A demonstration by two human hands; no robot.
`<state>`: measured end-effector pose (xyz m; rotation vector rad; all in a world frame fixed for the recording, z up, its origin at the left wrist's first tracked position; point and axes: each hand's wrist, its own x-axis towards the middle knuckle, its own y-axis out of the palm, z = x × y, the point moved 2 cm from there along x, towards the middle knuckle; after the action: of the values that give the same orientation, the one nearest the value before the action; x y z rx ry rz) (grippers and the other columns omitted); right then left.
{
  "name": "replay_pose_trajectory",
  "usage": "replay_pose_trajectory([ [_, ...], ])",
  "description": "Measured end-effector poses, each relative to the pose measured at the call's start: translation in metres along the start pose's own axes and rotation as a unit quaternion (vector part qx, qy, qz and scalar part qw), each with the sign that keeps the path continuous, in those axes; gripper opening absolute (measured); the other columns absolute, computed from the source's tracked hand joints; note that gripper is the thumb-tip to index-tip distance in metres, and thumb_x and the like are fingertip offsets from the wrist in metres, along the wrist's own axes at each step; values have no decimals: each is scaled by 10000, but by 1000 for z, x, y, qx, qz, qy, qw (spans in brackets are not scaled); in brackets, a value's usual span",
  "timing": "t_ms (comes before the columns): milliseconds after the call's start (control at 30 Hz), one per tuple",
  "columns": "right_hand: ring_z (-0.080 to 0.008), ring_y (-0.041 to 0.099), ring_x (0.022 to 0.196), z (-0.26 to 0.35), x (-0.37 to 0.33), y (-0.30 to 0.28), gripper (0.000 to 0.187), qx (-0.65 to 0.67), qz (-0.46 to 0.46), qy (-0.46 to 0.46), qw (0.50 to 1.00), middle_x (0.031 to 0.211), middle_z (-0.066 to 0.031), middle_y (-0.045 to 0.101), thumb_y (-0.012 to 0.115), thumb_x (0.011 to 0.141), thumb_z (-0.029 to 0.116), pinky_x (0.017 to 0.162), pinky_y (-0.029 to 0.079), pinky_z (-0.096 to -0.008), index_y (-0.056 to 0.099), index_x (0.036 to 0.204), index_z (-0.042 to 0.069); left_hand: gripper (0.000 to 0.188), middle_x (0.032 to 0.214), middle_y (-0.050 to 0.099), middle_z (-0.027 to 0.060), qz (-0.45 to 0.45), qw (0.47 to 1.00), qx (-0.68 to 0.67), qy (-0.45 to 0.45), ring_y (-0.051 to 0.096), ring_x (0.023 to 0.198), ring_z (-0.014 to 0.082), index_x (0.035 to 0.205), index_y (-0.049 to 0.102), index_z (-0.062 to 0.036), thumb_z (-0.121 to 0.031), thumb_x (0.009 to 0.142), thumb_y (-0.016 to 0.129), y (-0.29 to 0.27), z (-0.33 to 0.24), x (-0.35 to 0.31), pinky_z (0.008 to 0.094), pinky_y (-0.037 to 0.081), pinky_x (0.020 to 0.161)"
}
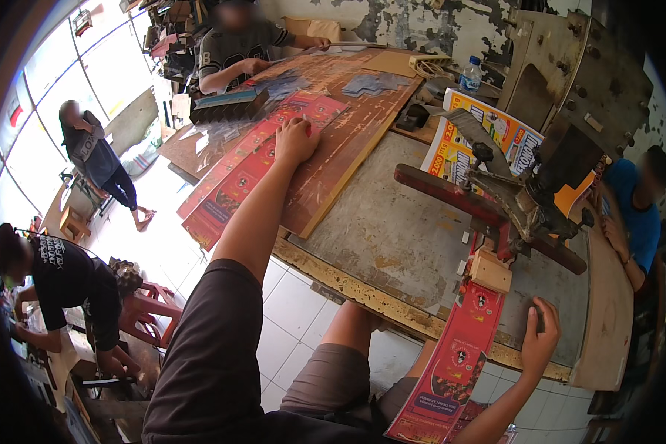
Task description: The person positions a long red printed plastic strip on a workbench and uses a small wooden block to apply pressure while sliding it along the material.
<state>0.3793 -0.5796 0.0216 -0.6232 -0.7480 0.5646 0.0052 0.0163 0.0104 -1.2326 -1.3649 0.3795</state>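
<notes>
The bench (pixel 392 214) is carrying the press (pixel 514 189) at three o'clock; red sheets (pixel 233 194) are lying at ten, a strip (pixel 459 359) overhanging at five. Your left hand (pixel 296 140) is resting curled on the sheets, perhaps steadying them; your right hand (pixel 540 337) is hovering open at four; a block (pixel 490 271) is apparently pinning the strip.

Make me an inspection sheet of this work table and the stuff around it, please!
Surface: scuffed grey worktop; scratched brown board at left.
Things in use: red printed strip by a wooden block, overhanging the front edge; red sheets partly on the board.
Clutter: clear plastic pieces, bottle, yellow printed sheets.
Hands: left hand on the red sheets; right hand beside the strip, fingers curled.
Cables: pale coil, perhaps a cord.
Surroundings: four other people; peeling wall.
</notes>
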Motion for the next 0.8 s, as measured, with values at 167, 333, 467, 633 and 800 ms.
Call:
replay_pose_trajectory([
  [167, -319, 687, 1181, 0, 0, -1, 250, -3, -1, -4, 1000, 1230, -162, 732, 650, 1041, 139, 1049, 508, -429, 726, 1223, -14, 449, 1432, 648, 112, -2, 1000, -5, -2, 529, 1402, 328, 1221, 755, -100, -427, 916, 714, -1, -2, -2, 512, 368, 1194],
  [333, -319, 688, 1173, -1, 1, -1, 248, -1, -3, -4, 1000, 1229, -164, 731, 650, 1039, 134, 1046, 509, -427, 725, 1218, -20, 454, 1437, 645, 117, 0, 1000, -4, -1, 526, 1404, 328, 1228, 751, -97, -428, 921, 702, -1, -2, -1, 512, 363, 1196],
  [467, -320, 688, 1170, 0, 1, -1, 244, 2, -1, -4, 1000, 1226, -166, 731, 652, 1034, 127, 1043, 510, -425, 725, 1209, -26, 455, 1384, 663, 115, -17, 1000, -11, 6, 530, 1373, 314, 1226, 752, -91, -410, 913, 669, 1, 2, -1, 480, 356, 1195],
  [633, -329, 686, 1164, 0, 1, -1, 233, -3, -4, -5, 1000, 1215, -169, 731, 656, 1023, 111, 1039, 510, -420, 723, 1196, -30, 462, 1380, 663, 120, -11, 1000, -4, 3, 532, 1373, 315, 1227, 751, -85, -418, 920, 659, 0, -2, -2, 476, 357, 1193],
  [800, -334, 684, 1150, -1, 0, -1, 223, 0, -14, -12, 1000, 1199, -168, 730, 667, 1011, 100, 1033, 510, -420, 721, 1183, -31, 469, 1376, 663, 127, -12, 1000, -1, 4, 531, 1376, 320, 1233, 745, -82, -425, 928, 652, -1, -2, -3, 475, 363, 1186],
])
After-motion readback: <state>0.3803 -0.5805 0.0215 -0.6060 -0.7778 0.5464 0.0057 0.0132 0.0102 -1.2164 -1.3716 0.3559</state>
